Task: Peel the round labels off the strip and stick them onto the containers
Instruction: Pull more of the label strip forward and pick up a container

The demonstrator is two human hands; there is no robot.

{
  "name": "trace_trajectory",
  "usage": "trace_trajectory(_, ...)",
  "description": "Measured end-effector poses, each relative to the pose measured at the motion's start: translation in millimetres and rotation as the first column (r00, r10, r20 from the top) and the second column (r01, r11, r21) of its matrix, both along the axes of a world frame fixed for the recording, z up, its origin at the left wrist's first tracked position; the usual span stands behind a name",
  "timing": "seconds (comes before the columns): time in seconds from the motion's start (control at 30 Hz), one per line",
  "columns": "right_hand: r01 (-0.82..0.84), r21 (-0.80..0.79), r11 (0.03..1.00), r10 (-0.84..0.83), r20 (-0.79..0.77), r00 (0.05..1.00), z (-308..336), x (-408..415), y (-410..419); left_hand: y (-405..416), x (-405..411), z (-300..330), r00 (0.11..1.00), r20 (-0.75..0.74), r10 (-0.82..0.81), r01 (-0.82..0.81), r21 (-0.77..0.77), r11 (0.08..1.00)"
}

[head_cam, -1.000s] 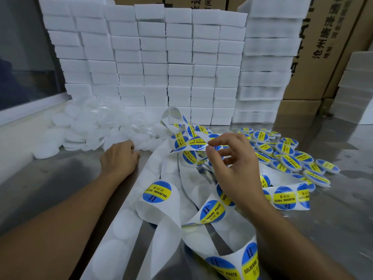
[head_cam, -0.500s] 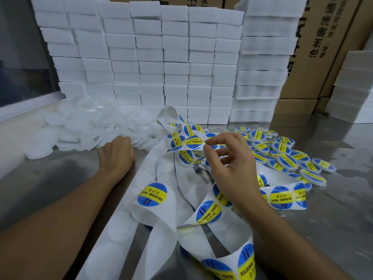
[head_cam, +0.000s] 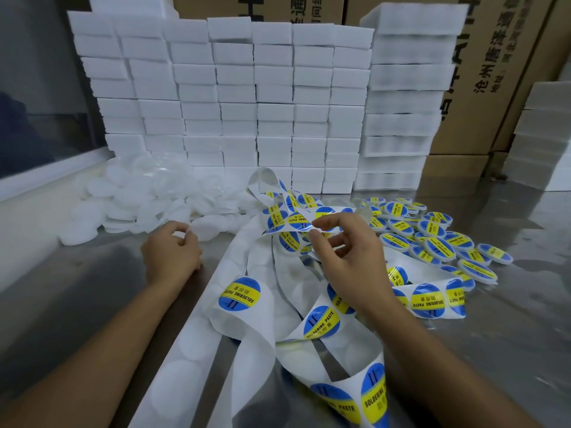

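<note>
While white foam blocks (head_cam: 234,97) wall the table's (head_cam: 509,319) back, the right hand (head_cam: 349,257) pinches the label strip (head_cam: 247,319) and the left hand (head_cam: 171,253), fingers curled, grips a plain white container (head_cam: 210,227) beside labelled containers (head_cam: 432,239).

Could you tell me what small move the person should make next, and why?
Probably draw the right hand back to finish peeling the round label it pinches off the strip. The left hand already grips a blank white container at the pile's edge, so the label seems meant for it.
</note>
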State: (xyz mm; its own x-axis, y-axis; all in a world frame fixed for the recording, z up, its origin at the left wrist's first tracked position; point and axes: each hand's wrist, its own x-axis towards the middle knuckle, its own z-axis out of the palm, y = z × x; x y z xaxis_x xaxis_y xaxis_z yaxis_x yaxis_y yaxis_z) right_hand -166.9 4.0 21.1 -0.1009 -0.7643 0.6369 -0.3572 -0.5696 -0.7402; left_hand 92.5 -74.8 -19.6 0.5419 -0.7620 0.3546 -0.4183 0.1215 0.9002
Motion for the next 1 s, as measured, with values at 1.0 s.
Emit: trace_trajectory(1.0,-0.283,0.173,0.943,0.211,0.346,0.914,9.5,1.2,7.6,83.4,-100.8,56.8,0.554,-0.533,-0.640,0.629,-0.235,0.741)
